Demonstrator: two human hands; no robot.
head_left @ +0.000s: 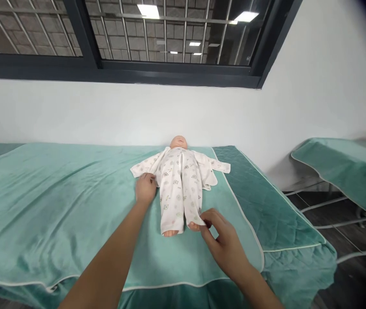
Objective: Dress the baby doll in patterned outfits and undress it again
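A baby doll point(179, 142) lies on its back on a green blanket point(105, 197), its head toward the wall. It wears a white printed long-sleeved jacket point(207, 165) with the sleeves spread out and white printed trousers point(172, 189). My right hand point(223, 238) pinches the cuff of the trouser leg on the right, beside the doll's foot point(194, 226). The doll's other foot point(170, 233) peeks out below its cuff. Against the jacket's left side rests my left hand point(146, 189), its fingers curled; what they hold, if anything, is hidden.
The blanket covers a bed with a darker quilted green cover point(250, 197) showing on the right. Behind stand a white wall point(118, 111) and a dark-framed window point(176, 75) with bars. Another green-covered bed point(346, 167) is at the right, across a gap with dark floor.
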